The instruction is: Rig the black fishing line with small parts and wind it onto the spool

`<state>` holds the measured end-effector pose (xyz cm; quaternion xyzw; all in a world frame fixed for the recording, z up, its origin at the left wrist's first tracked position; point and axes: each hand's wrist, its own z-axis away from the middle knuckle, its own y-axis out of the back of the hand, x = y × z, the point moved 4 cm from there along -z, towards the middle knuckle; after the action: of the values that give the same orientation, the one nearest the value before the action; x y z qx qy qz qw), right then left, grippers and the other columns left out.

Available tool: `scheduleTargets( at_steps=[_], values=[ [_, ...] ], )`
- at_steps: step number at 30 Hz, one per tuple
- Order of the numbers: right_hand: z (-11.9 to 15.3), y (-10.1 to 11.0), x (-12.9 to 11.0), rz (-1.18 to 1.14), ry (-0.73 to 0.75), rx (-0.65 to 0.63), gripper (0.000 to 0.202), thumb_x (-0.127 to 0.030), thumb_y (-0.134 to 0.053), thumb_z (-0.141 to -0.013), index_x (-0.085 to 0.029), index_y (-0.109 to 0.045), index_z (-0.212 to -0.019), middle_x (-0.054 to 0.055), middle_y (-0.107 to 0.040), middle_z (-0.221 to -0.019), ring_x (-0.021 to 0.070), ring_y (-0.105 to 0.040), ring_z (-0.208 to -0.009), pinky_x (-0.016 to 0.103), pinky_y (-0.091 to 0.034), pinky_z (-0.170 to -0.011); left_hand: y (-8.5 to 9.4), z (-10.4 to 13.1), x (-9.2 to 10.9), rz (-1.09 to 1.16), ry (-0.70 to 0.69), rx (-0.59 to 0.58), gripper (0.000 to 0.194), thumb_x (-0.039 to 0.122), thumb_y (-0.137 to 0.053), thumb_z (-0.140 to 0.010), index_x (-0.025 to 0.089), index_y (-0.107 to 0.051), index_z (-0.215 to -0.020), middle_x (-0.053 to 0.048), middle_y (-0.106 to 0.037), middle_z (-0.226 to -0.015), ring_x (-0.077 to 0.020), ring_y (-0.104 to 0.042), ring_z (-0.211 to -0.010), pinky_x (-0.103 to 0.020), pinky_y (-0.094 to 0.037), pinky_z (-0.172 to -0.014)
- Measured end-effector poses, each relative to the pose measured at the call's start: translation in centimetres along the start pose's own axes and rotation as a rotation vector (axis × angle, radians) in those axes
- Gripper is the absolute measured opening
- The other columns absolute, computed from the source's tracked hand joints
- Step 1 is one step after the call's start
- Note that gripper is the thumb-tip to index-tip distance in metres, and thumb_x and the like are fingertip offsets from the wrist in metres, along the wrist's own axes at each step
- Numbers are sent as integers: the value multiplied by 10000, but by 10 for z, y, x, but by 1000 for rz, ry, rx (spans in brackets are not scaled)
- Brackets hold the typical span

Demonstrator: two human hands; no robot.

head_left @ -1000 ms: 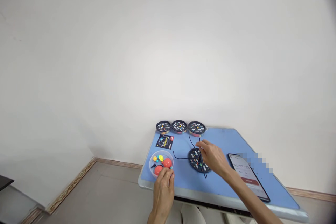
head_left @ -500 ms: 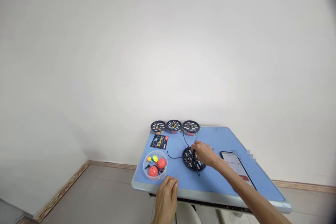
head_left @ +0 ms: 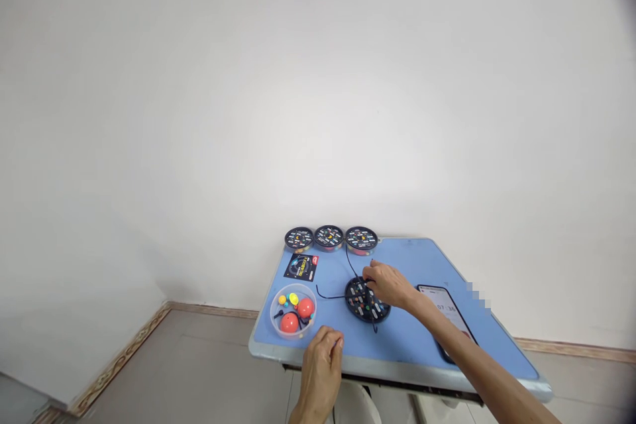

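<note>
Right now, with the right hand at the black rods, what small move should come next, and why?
I'd probably bring the left hand over to steady the thin black rods: the right hand is at them, over the round black lid, some stick out past its rim, and the left hand is apart, near the blue table's front edge.

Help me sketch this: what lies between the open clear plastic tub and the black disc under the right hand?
A black bent rod over blue tabletop, in the head view.
</note>
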<state>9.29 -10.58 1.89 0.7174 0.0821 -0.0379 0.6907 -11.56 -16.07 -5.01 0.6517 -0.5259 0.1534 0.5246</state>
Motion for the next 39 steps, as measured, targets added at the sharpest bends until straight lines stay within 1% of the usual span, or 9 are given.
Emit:
scheduleTargets(
  at_steps=[8,15,20,23,26,28,31,34,39],
  values=[
    [3,5,0,-39,-12,22,252,-95,-465,-861,-180,-687,-946,82,-672,-994,180,-619,-873,256,-323,-681,-2,-5,0,-3,28,-32,327,285,-408,-957,194,-721,-926,-66,-666,-836,-194,-635,-769,-319,-484,-714],
    [12,20,-4,-94,6,138,216,-125,-458,-871,-173,-666,-907,76,-670,-949,172,-602,-805,262,-334,-669,0,-7,4,22,36,9,292,292,-446,-947,190,-720,-943,-70,-695,-850,-191,-653,-762,-317,-516,-687],
    [49,23,-36,-304,20,231,188,-251,-482,-891,-192,-622,-781,41,-659,-802,159,-568,-702,260,-336,-634,9,-1,20,12,-30,163,249,298,-482,-956,192,-681,-1062,-72,-713,-928,-162,-669,-733,-282,-556,-647],
    [75,9,-63,-480,55,221,174,-278,-498,-871,-198,-592,-748,25,-645,-746,158,-560,-683,259,-347,-633,16,10,33,-87,-229,300,290,267,-511,-952,185,-610,-1211,-83,-710,-984,-147,-675,-714,-273,-582,-658],
    [94,-9,-83,-633,24,187,170,-275,-478,-860,-199,-569,-738,14,-628,-709,149,-540,-644,257,-349,-613,17,23,41,-203,-421,406,321,190,-488,-958,185,-573,-1267,-106,-702,-1053,-167,-704,-890,-266,-596,-753],
    [101,-18,-92,-685,-7,183,168,-261,-464,-851,-201,-546,-717,7,-616,-686,144,-528,-624,256,-342,-598,17,31,42,-252,-484,454,309,154,-471,-960,186,-595,-1241,-111,-699,-1061,-172,-699,-968,-256,-592,-800],
    [106,-26,-100,-707,-38,183,152,-233,-467,-829,-205,-515,-687,-2,-604,-664,139,-525,-614,255,-334,-587,19,40,41,-227,-503,481,292,152,-471,-962,181,-613,-1216,-110,-699,-1033,-165,-708,-936,-232,-596,-784],
    [109,-29,-107,-710,-40,173,137,-224,-479,-821,-204,-519,-692,-7,-601,-660,136,-527,-611,254,-344,-586,25,45,42,-102,-480,449,285,142,-498,-951,195,-616,-1204,-83,-701,-976,-146,-713,-877,-213,-599,-762],
    [123,-18,-120,-735,85,194,156,-267,-512,-854,-198,-582,-733,1,-609,-701,132,-543,-630,246,-404,-600,42,53,51,40,-399,447,287,132,-569,-907,234,-663,-1158,-62,-719,-973,-153,-714,-873,-229,-599,-773]
  ],
)
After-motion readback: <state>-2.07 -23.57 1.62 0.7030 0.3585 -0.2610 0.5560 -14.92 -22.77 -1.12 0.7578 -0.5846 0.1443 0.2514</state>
